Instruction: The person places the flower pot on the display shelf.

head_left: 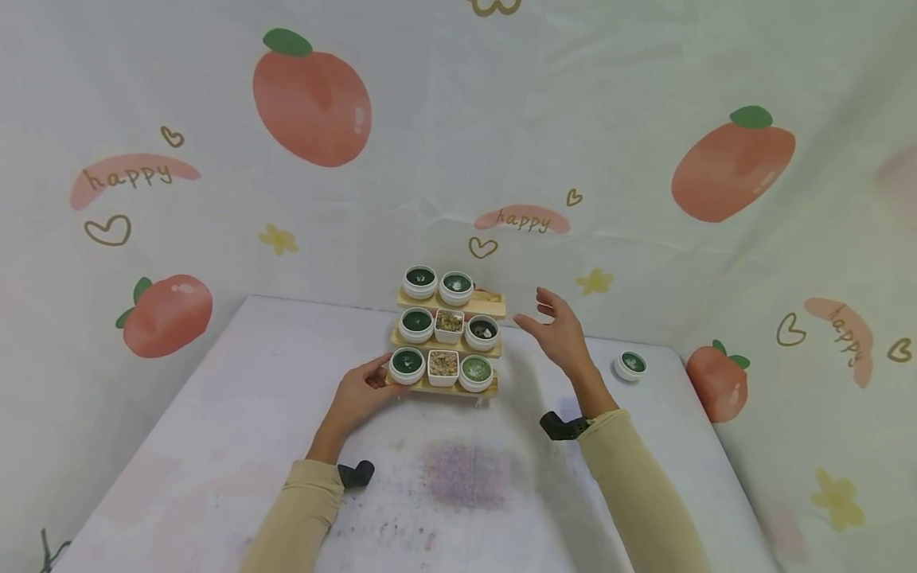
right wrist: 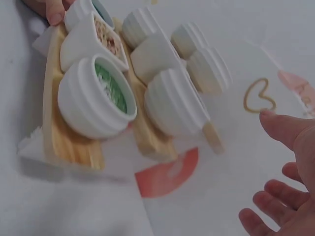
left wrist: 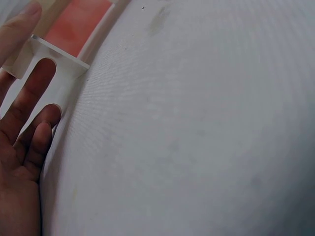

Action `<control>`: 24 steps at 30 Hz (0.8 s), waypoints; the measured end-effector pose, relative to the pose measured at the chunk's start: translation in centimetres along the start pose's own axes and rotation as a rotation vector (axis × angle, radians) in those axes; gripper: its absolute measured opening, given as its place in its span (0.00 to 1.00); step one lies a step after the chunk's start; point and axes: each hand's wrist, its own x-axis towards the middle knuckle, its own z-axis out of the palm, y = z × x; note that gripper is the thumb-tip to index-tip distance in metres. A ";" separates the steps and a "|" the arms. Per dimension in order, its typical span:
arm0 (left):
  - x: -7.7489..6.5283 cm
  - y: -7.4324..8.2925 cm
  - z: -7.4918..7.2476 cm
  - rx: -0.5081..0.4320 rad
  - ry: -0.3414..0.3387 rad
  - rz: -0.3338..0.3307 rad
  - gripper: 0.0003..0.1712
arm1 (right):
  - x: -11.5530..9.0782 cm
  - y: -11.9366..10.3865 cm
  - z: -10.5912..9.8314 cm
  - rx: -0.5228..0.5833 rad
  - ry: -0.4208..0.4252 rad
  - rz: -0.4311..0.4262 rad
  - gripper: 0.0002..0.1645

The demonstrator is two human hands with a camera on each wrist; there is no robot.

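Note:
A three-tier display stand (head_left: 492, 387) has wooden boards on clear supports and carries several white pots. At its lower left end, my left hand (head_left: 361, 394) holds the lowest board (right wrist: 74, 147), with the thumb above and fingers at the side and below. Round pots with dark green contents, such as the front-left pot (head_left: 407, 365), share the tiers with square pots (head_left: 443, 368) of grainy contents. A bright green pot (right wrist: 93, 98) sits at the lowest board's right end. To the right of the stand, my right hand (head_left: 562, 334) is raised with fingers apart, holding nothing.
One white round pot (head_left: 630, 366) with dark green contents stands alone at the right of the white table (head_left: 286, 382). A fruit-printed cloth (head_left: 430, 119) hangs behind the table. The top board (head_left: 489, 304) has a bare spot at its right end.

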 end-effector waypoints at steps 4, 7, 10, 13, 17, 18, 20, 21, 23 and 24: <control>-0.1 -0.2 0.1 -0.005 -0.010 -0.004 0.45 | -0.8 1.9 -1.2 0.008 0.027 0.032 0.48; 0.0 -0.4 0.1 -0.006 -0.011 0.002 0.45 | -1.4 3.1 -2.3 0.006 0.049 0.037 0.48; 0.1 -0.3 0.0 -0.004 -0.011 0.010 0.45 | -1.8 4.4 -3.3 -0.015 0.075 0.038 0.47; 0.1 -0.2 0.0 -0.005 -0.009 0.011 0.46 | -2.1 5.5 -4.2 -0.038 0.105 0.045 0.47; 0.1 0.1 -0.1 -0.006 -0.006 0.015 0.45 | -2.6 6.9 -5.2 -0.040 0.141 0.051 0.48; 0.1 0.2 -0.1 -0.006 -0.006 0.017 0.45 | -2.7 7.3 -5.5 -0.045 0.154 0.053 0.48; 0.1 0.2 -0.2 -0.002 -0.005 0.025 0.45 | -2.9 8.1 -5.9 -0.048 0.179 0.051 0.47; 0.0 0.3 -0.2 -0.004 -0.005 0.024 0.45 | -3.0 8.5 -6.1 -0.051 0.193 0.051 0.47; 0.0 0.3 -0.2 -0.004 -0.006 0.025 0.45 | -3.2 9.3 -6.5 -0.069 0.218 0.055 0.47; 0.0 0.2 -0.1 -0.004 -0.007 0.024 0.45 | -3.3 9.6 -6.8 -0.076 0.228 0.059 0.46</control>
